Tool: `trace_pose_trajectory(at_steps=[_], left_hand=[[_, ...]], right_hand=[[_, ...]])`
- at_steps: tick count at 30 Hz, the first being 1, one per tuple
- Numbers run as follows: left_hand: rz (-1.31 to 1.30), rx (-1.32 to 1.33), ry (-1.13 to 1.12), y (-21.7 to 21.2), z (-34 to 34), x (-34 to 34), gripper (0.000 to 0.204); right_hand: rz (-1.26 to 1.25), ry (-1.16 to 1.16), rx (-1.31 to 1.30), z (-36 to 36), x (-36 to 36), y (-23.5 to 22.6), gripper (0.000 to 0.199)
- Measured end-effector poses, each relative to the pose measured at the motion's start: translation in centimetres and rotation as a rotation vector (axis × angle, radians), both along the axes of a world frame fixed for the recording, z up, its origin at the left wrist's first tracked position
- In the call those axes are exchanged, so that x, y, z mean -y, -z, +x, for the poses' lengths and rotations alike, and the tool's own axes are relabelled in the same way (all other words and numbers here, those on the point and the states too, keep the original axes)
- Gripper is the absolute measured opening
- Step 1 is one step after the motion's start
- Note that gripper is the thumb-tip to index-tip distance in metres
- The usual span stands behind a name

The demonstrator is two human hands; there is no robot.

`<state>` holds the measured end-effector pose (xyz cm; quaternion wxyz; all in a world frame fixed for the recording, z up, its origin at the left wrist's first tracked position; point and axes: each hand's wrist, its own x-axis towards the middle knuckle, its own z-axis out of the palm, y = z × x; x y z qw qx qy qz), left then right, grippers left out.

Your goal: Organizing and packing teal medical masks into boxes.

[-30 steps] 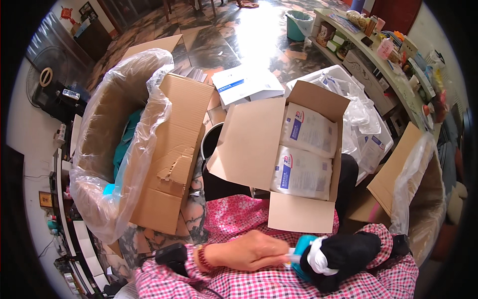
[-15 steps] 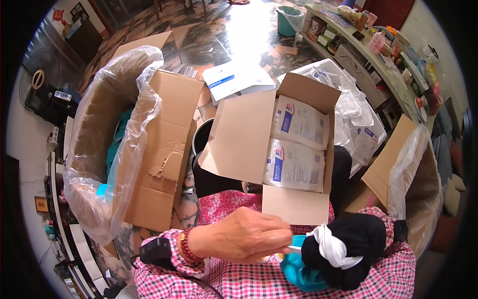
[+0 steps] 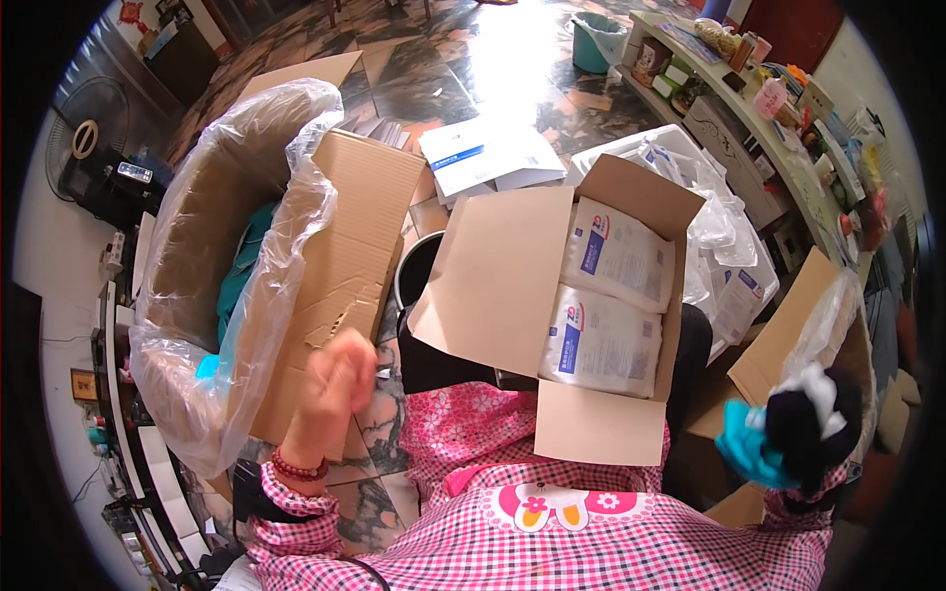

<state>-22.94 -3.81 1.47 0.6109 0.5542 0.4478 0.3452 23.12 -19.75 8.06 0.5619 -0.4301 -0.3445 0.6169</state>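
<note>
My left hand [image 3: 340, 384] is raised in front of the left carton's flap, smeared by motion. Its fingers look curled, but whether they hold anything does not show. Far to the right, a bundle of black [image 3: 803, 433], white and teal cloth [image 3: 754, 448] sits at the end of my right sleeve, beside the right carton. My right hand is hidden by the black cloth or covered by it; the bundle moves with it. An open cardboard box [image 3: 483, 276] with two white plastic-wrapped packs [image 3: 606, 340] rests before my lap.
On the left stands a big carton [image 3: 370, 197] lined with clear plastic, teal cloth inside. A second lined carton [image 3: 778, 335] is at the right. Behind the box are a white bin [image 3: 591, 148] of packs and flat white boxes [image 3: 493, 153]. A fan [image 3: 89, 143] stands far left.
My hands have moved apart. The left has gone left and up, off the bundle's white strip. The black, white and teal bundle has shifted right, toward the right carton.
</note>
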Motion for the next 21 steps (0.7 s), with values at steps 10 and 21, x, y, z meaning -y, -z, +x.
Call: trace_pose_trajectory(at_steps=[10, 21], left_hand=[[0.746, -0.922, -0.131, 15.1, 6.3, -15.2, 0.019], [0.39, -0.888, -0.094, 19.0, 6.0, -16.9, 0.027]], right_hand=[[0.186, -0.169, 0.417, -2.1, -11.8, -0.3, 0.042], [0.039, -0.197, 0.179, -2.8, -13.4, 3.1, 0.042]])
